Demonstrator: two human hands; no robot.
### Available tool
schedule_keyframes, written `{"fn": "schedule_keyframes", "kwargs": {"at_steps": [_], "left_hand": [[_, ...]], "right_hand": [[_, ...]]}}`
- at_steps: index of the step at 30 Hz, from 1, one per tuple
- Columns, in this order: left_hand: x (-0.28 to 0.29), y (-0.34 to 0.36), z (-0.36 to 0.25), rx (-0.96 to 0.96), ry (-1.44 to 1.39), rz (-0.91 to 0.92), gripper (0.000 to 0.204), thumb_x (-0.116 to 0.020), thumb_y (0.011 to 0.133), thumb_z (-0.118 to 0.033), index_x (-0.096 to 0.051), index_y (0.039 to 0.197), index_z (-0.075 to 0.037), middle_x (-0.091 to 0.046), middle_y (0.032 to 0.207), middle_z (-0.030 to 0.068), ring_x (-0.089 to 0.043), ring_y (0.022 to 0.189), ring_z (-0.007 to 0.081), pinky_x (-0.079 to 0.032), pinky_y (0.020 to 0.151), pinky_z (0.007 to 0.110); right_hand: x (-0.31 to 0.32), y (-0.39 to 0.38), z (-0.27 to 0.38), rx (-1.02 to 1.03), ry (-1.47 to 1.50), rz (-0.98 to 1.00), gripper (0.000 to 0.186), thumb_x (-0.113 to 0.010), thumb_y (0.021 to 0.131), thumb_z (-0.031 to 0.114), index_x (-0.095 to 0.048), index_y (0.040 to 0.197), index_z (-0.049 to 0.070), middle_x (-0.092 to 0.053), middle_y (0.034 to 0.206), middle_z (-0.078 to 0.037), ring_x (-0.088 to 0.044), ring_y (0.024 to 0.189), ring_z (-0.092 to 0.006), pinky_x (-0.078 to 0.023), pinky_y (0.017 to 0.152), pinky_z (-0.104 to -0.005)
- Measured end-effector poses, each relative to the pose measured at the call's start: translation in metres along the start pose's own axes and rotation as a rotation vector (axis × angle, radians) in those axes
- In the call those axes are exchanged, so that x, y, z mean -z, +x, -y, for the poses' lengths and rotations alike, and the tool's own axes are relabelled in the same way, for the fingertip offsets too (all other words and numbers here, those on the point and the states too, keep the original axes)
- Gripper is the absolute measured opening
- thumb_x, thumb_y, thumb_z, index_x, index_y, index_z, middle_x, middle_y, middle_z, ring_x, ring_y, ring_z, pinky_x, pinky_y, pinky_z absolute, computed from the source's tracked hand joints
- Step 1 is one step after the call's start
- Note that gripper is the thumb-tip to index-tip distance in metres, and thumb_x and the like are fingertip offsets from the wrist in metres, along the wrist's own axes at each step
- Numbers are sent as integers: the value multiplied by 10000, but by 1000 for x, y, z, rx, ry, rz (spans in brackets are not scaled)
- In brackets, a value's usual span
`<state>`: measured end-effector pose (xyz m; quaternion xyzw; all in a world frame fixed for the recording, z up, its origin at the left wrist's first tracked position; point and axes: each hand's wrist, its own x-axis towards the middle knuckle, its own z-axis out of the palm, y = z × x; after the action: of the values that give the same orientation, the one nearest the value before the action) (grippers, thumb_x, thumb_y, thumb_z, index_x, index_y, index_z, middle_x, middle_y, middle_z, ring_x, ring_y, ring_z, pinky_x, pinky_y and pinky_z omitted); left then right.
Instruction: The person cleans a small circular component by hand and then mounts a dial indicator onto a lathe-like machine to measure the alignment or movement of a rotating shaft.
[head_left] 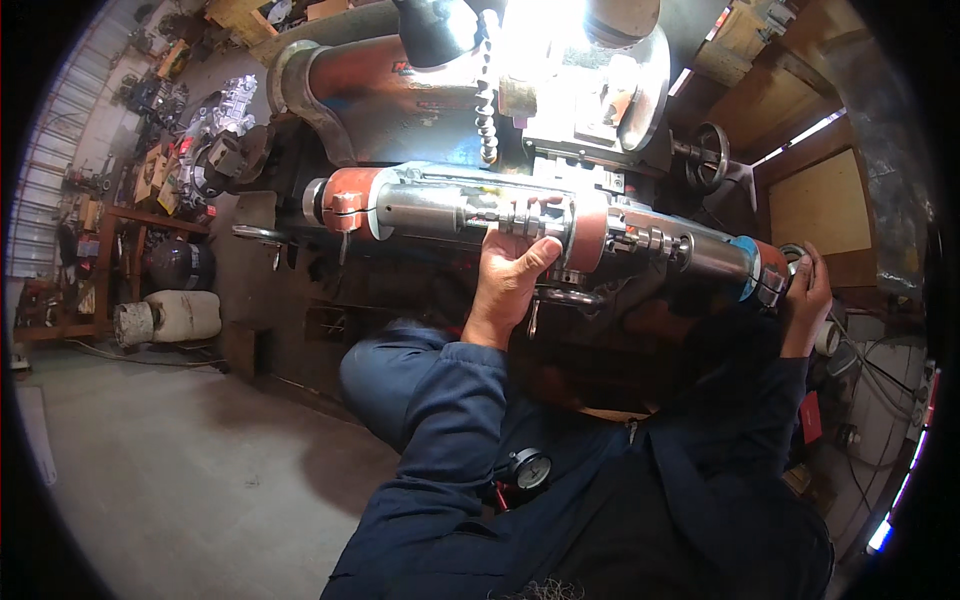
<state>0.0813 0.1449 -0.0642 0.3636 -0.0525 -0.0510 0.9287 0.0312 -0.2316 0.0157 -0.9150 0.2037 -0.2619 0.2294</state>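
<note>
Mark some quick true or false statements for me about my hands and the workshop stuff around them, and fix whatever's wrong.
1. The left hand holds the metal shaft. True.
2. Both hands are on the shaft. False: the right hand is beside the far-right clamp.
3. Both sleeves are dark blue. True.
4. The dial gauge is above the left hand in the picture. False: it is below.
5. A pale tank lies on its side at left. True.
</note>
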Motion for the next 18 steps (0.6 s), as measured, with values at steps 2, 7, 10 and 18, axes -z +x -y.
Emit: {"fn": "schedule_keyframes", "kwargs": {"at_steps": [2,7,10,18], "left_hand": [[1,0,1,-3,2,15,574,-753,817,-85,-462,1307,-16,-562,1287,109,-541,1176,201,-419,1021,346],[5,0,1,17,9,4,569,-756,815,-93,-465,1298,-20,-558,1289,110,-542,1174,200,-418,1026,345],[1,1,1,-1,1,3,558,-751,816,-89,-467,1291,-18,-554,1291,116,-535,1184,206,-411,1037,355],[2,0,2,8,-34,7,550,-733,816,-67,-462,1291,-5,-535,1309,122,-520,1204,217,-393,1055,365]], "right_hand": [[0,-1,1,-19,9,-1,306,-485,989,171,-615,1194,-15,-672,1109,-185,-655,1026,-238,-498,880,-327],[-3,2,-8,8,31,-15,311,-488,986,194,-625,1188,1,-673,1107,-177,-652,1023,-248,-493,887,-336],[-3,3,-12,10,16,-5,307,-485,984,176,-621,1192,-5,-668,1124,-180,-651,1038,-247,-493,896,-338],[-2,1,-5,-8,-12,0,308,-486,983,191,-628,1185,7,-671,1118,-177,-650,1053,-256,-488,908,-346]]}}
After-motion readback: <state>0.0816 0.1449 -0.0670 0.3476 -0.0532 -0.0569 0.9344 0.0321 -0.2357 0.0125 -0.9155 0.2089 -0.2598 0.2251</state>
